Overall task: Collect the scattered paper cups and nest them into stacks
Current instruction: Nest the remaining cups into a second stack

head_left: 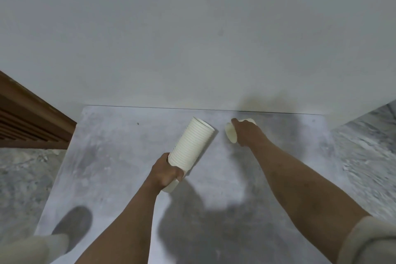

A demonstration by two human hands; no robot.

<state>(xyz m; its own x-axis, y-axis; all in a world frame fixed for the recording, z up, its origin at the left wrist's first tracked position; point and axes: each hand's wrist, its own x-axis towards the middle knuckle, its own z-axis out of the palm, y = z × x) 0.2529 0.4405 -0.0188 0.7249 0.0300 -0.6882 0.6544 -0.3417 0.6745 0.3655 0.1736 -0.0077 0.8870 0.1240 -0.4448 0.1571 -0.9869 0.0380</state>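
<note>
A long stack of nested white paper cups (190,143) leans away from me, open end toward the wall. My left hand (166,172) grips its lower end. To the right, my right hand (246,132) is closed over a single white paper cup (231,135) lying on its side near the wall, its mouth turned toward the stack. The hand hides most of this cup. A gap of bare floor separates the cup from the top of the stack.
The grey mottled floor (120,156) ends at a white wall (192,38) just beyond the cups. A brown wooden louvred door or frame (27,122) stands at the left. My shoe (74,224) is at the lower left.
</note>
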